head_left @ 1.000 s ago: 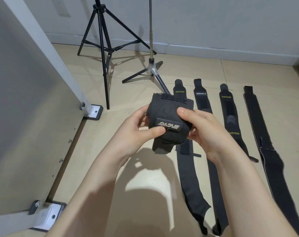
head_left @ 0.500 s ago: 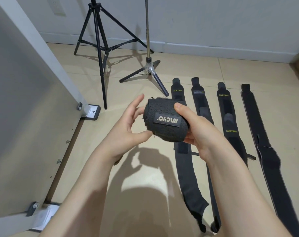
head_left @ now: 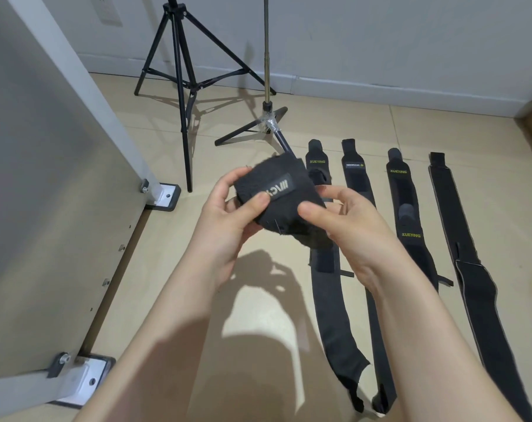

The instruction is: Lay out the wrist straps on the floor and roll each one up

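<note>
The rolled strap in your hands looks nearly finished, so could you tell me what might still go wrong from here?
1. The rolled strap has a loose, frayed lower edge; if either thumb's grip slips before the end is fastened, it may spring open. The left hand and right hand both hold it in the air.
2. Four flat straps lie close together on the floor beneath; setting the roll down there could disturb them.

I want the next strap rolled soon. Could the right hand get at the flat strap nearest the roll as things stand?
Probably not yet: the right hand and left hand both grip the rolled strap. The nearest flat strap lies uncovered on the floor just below, so once the roll is put down the way looks free.
</note>
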